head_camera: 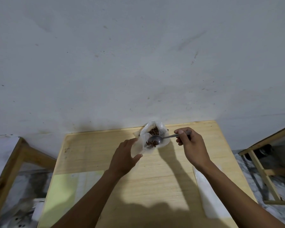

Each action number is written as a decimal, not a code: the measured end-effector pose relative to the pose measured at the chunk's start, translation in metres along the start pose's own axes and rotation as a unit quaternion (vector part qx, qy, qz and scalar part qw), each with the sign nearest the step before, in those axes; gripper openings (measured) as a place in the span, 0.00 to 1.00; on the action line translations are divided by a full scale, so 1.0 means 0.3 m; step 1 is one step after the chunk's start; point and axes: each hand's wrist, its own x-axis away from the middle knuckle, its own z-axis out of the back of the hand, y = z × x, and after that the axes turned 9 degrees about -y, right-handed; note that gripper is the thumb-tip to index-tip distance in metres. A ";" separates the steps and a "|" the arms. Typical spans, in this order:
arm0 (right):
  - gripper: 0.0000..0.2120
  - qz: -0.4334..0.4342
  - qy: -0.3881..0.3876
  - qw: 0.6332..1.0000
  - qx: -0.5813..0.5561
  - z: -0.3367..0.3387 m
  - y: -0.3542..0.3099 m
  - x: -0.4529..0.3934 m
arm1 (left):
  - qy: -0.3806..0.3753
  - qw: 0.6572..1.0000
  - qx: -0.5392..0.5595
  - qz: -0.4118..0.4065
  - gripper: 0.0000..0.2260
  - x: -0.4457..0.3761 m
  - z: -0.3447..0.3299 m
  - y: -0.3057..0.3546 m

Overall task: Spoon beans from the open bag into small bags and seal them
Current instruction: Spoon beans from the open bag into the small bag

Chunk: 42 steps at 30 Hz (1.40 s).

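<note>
Much of the small bag (139,148) is hard to make out: its clear plastic nearly vanishes against the table, and the left hand (124,159) covers its left edge, fingers and thumb curled round it to hold its mouth up. The far end of the spoon (161,138) handle is hidden inside the right hand (190,145), which pinches it between thumb and fingers. Just right of centre in the frame, against the wall, the open bag (155,132) of white plastic stands on the far edge of the wooden table (155,178), with brown beans (154,130) showing in its mouth. The spoon bowl, tipped to the left, hangs in front of that bag, and more beans lie just under it, seen through the small bag's plastic. In the lower right a stack of pale plastic bags (209,195) lies on the table, partly crossed by the right forearm. A yellow-green sheet (69,191) lies at lower left. Wooden frames (260,167) stand at both edges of the frame.
</note>
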 end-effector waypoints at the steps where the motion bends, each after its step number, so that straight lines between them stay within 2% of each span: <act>1: 0.10 0.005 -0.003 1.000 -0.004 0.001 -0.002 0.004 | 0.000 1.000 0.000 0.000 0.29 0.001 0.002 -0.004; 9: 0.10 0.051 -0.005 0.999 0.008 0.036 -0.014 0.009 | 0.010 1.000 0.001 0.020 0.28 0.018 0.019 -0.031; 15: 0.09 0.032 0.044 0.998 0.006 0.040 0.050 -0.044 | 0.007 1.000 -0.002 0.023 0.27 0.024 0.020 -0.054; 22: 0.09 0.005 0.068 0.997 0.042 -0.070 0.199 -0.147 | -0.031 0.999 -0.011 0.003 0.28 -0.013 -0.006 -0.029; 27: 0.10 -0.057 0.093 0.994 -0.010 -0.143 0.266 -0.184 | -0.048 0.999 0.015 0.007 0.28 -0.046 -0.027 -0.003; 32: 0.10 -0.152 0.063 0.983 -0.080 -0.172 0.314 -0.166 | -0.055 0.998 0.027 0.004 0.29 -0.060 -0.051 0.004; 36: 0.10 -0.229 0.042 0.960 -0.157 -0.141 0.326 -0.176 | -0.055 0.998 0.033 0.000 0.28 -0.057 -0.060 -0.002; 42: 0.11 -0.248 0.067 0.944 -0.209 -0.064 0.316 -0.168 | -0.033 0.999 0.041 -0.001 0.27 -0.029 -0.051 -0.022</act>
